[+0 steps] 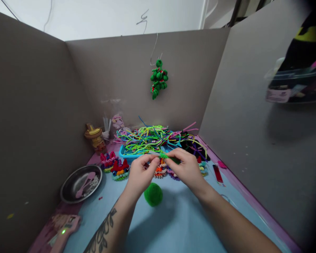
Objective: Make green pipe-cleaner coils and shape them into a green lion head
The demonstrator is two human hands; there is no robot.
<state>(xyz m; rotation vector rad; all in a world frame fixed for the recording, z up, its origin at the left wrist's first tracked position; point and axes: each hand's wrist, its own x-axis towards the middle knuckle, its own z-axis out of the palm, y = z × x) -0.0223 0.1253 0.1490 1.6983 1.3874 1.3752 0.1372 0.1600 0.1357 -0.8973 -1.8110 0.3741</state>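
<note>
My left hand [143, 172] is closed in a pinch at one end of a thin whitish stick [154, 153]. A bright green pipe cleaner [163, 155] is coiled around that stick, and my right hand [185, 169] pinches it from the other side. Both hands are raised over the table, fingertips nearly meeting. Below them lies a round, fuzzy green ball [153, 194]. Behind my hands sit colourful coiled pipe-cleaner pieces, among them a red one [120, 168] on the left and an orange one [160, 170] partly hidden between the hands.
A blue tray [125, 154] heaped with loose pipe cleaners [152, 137] stands at the back. On the left are a metal bowl [65, 189] with a pink scoop and beads, and a pink glue gun [65, 228], lit green. Grey panels [116, 77] enclose three sides; a green pipe-cleaner ornament [158, 79] hangs there.
</note>
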